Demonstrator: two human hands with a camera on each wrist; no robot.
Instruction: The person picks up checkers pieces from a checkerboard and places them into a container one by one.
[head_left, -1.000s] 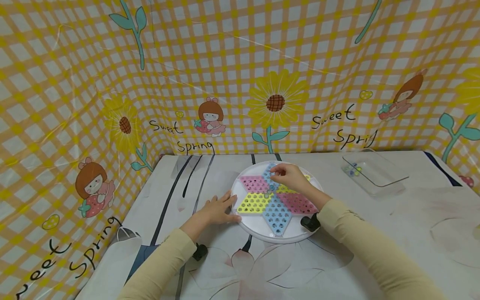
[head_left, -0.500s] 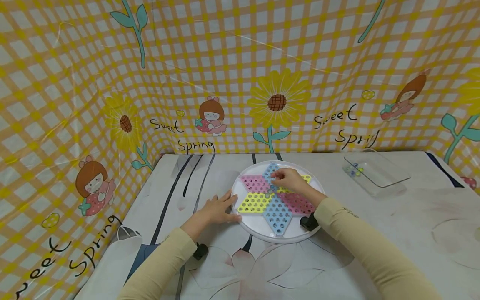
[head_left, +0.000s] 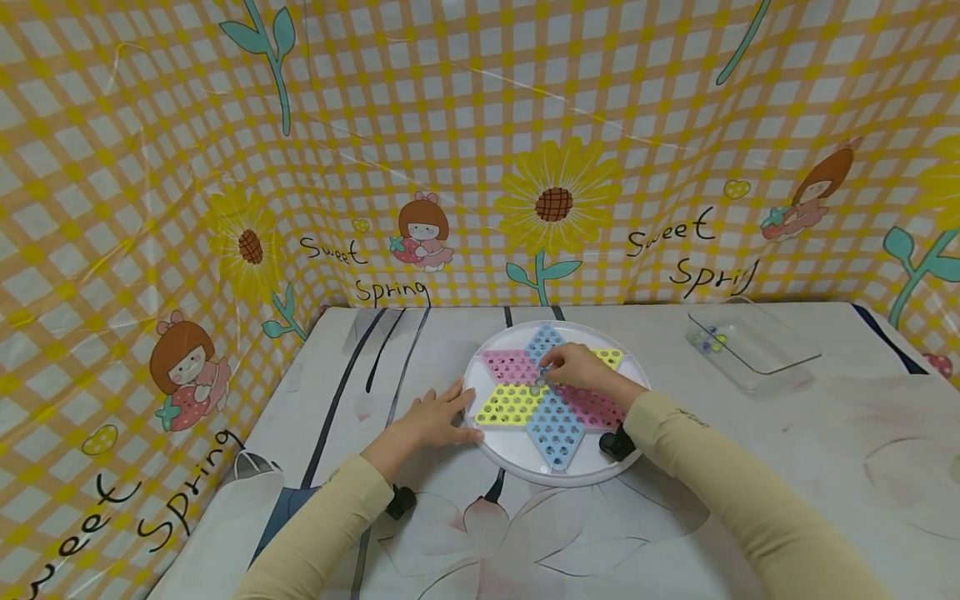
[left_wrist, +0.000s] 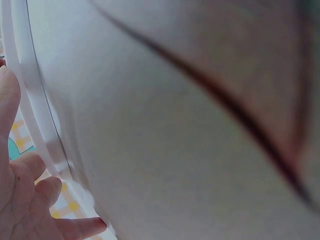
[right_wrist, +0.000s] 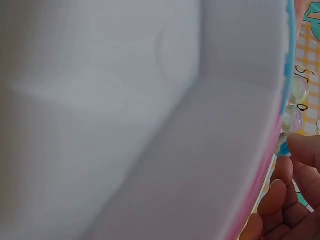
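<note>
A round white Chinese checkers board (head_left: 504, 457) with a star of pink, yellow and blue points lies on the table. My left hand (head_left: 433, 420) rests at its left rim, fingers spread and thumb by the edge. Over the middle of the star, my right hand (head_left: 583, 367) pinches a marble (right_wrist: 283, 146) between thumb and fingertips. Blue shows inside that marble in the right wrist view, and it is at the board's surface. Two clear marbles (right_wrist: 292, 119) sit in a row beside it. The left wrist view shows the left fingers (left_wrist: 49, 191) against the rim.
To the right at the back stands a clear rectangular container (head_left: 757, 354) with several blue and yellow-green marbles (head_left: 708, 340) in its left corner. A checked cloth (head_left: 465, 150) hangs behind the patterned table (head_left: 487, 558). A dark wrist camera (head_left: 618, 445) is near the board's right edge.
My right hand has come slightly nearer and lower, from the far blue point toward the star's middle. My left hand has kept its place at the rim.
</note>
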